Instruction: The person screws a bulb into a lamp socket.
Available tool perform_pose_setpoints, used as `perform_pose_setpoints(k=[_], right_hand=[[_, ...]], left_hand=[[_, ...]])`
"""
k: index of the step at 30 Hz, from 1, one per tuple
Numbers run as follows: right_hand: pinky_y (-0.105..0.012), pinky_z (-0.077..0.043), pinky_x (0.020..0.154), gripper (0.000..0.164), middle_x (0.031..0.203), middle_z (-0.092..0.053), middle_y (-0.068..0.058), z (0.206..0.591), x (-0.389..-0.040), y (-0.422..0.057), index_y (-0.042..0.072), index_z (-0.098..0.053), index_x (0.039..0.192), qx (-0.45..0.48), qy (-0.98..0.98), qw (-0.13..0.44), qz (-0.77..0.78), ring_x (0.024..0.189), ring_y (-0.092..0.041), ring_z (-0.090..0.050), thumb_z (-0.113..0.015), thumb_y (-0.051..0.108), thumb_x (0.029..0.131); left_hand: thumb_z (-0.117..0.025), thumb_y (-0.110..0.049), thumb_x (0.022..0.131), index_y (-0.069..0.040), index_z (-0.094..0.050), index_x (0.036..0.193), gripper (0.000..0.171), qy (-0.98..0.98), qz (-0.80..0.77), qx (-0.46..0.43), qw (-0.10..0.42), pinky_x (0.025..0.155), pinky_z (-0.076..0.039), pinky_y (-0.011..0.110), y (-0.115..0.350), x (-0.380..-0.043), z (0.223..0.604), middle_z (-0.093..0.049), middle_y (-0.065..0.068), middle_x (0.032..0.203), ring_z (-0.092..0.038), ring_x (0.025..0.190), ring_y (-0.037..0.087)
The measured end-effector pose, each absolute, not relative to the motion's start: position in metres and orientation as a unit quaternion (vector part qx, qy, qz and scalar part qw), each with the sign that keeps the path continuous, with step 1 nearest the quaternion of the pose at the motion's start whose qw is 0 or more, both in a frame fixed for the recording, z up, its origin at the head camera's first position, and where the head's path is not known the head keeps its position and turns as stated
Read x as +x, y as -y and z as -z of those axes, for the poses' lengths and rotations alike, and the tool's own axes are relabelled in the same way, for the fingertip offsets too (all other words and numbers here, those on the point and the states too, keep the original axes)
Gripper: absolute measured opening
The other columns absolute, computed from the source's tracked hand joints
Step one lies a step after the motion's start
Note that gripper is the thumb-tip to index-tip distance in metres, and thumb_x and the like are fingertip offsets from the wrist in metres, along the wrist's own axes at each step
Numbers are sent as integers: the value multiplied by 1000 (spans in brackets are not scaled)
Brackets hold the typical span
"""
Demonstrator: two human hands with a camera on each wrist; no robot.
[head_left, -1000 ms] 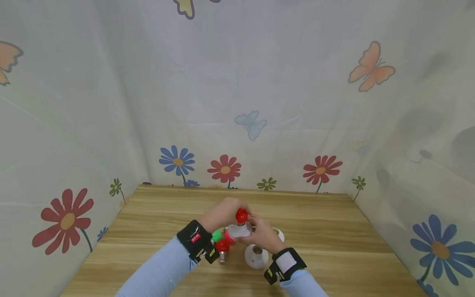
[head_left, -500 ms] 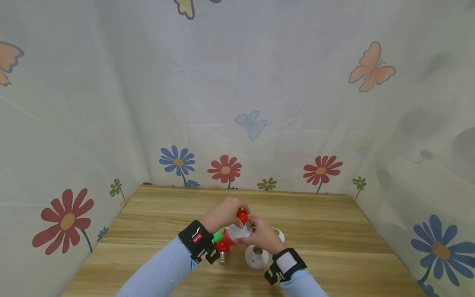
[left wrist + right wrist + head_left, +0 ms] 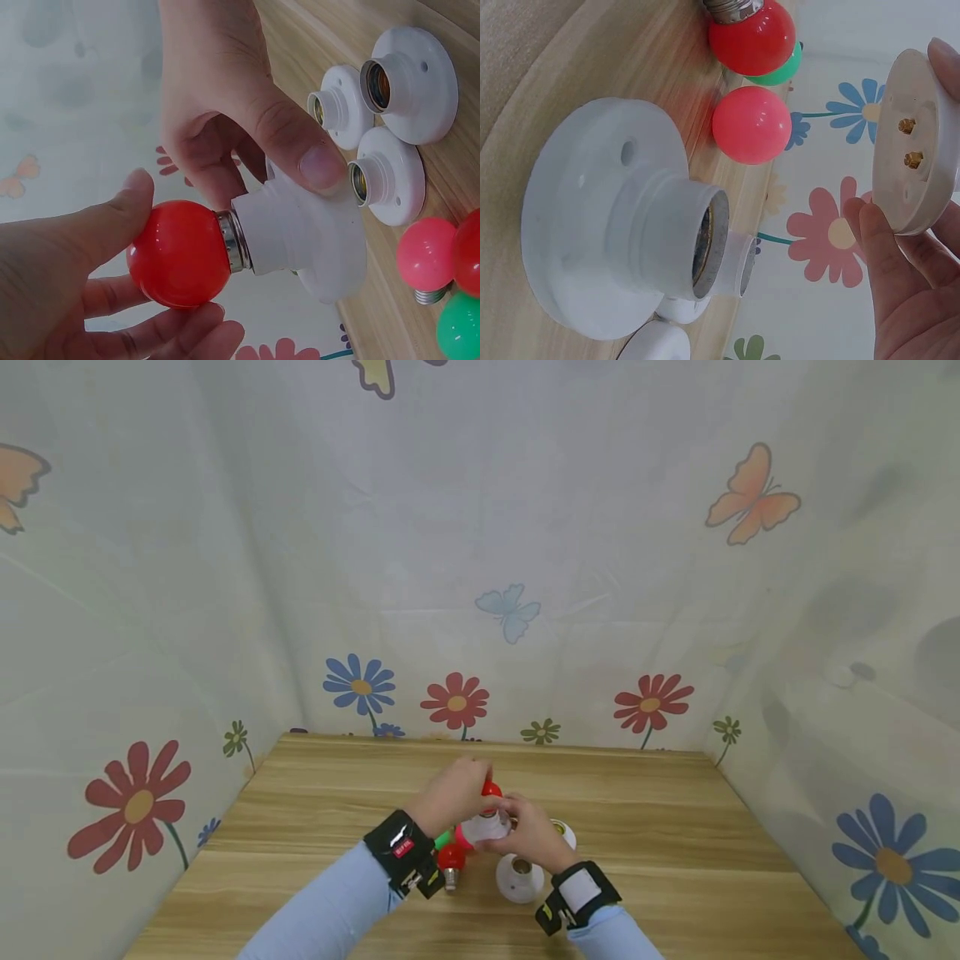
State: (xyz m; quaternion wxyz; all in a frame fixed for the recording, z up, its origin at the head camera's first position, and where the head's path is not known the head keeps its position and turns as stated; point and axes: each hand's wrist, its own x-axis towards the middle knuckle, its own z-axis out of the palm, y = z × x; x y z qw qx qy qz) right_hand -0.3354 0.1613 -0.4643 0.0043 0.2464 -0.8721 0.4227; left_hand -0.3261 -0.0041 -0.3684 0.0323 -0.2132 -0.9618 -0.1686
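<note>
My left hand (image 3: 450, 797) grips a round red light bulb (image 3: 180, 251), thumb on one side and fingertips on the other in the left wrist view. The bulb's silver screw base (image 3: 236, 240) sits partly inside the mouth of a white lamp socket (image 3: 326, 244). Around that socket's disc-shaped base my right hand (image 3: 534, 837) holds on, thumb across the rim. Two brass screws (image 3: 913, 160) show on the socket's underside in the right wrist view. Both things are held up above the table, bulb on top in the head view.
Several white sockets stand on the wooden table (image 3: 360, 877), one close by (image 3: 519, 878) in front of my right hand. Left of them lie a pink bulb (image 3: 426, 253), another red bulb (image 3: 451, 857) and a green bulb (image 3: 461, 326). A flower-printed curtain (image 3: 600, 610) surrounds the table.
My left fingers and thumb have shifted around the red bulb and now cover more of it. The right hand keeps the socket in nearly the same place.
</note>
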Motion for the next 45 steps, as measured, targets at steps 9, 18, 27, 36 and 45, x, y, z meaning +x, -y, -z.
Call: perform_pose_setpoints(k=[9,18,27,36,45], right_hand=[[-23,-50,74,50,101,-61,5,465,-337,-163,16,-67,111,251,874,17,-416,88,-12,-56,-84,43,71],[-21,-50,71,49,100,-61,5,469,-336,-165,15,-66,109,257,872,25,-416,86,-12,-56,-84,42,72],[-22,-51,74,50,102,-63,5,469,-336,-164,15,-66,111,261,873,28,-411,87,-11,-58,-83,42,73],[-26,-52,77,52,101,-61,3,463,-334,-164,16,-66,112,243,877,15,-414,88,-13,-57,-85,41,71],[-26,-51,77,48,99,-61,5,464,-336,-162,17,-67,108,242,879,14,-410,88,-13,-55,-84,42,71]], left_hand=[[-79,-27,80,-10,-65,106,34,960,153,-234,34,69,-52,20,1,-324,369,-59,4,93,-53,80,15],[-78,-12,81,-12,-67,112,33,952,162,-259,24,80,-54,23,1,-325,371,-65,5,105,-57,89,16],[-79,-11,80,-14,-66,119,41,948,195,-251,-6,80,-55,25,1,-325,369,-66,4,111,-59,92,17],[-78,-43,78,-5,-60,110,53,965,157,-208,40,59,-49,21,2,-321,368,-58,5,87,-53,71,15],[-80,-37,78,-4,-59,113,53,965,140,-215,56,66,-53,22,0,-321,375,-58,7,91,-54,73,15]])
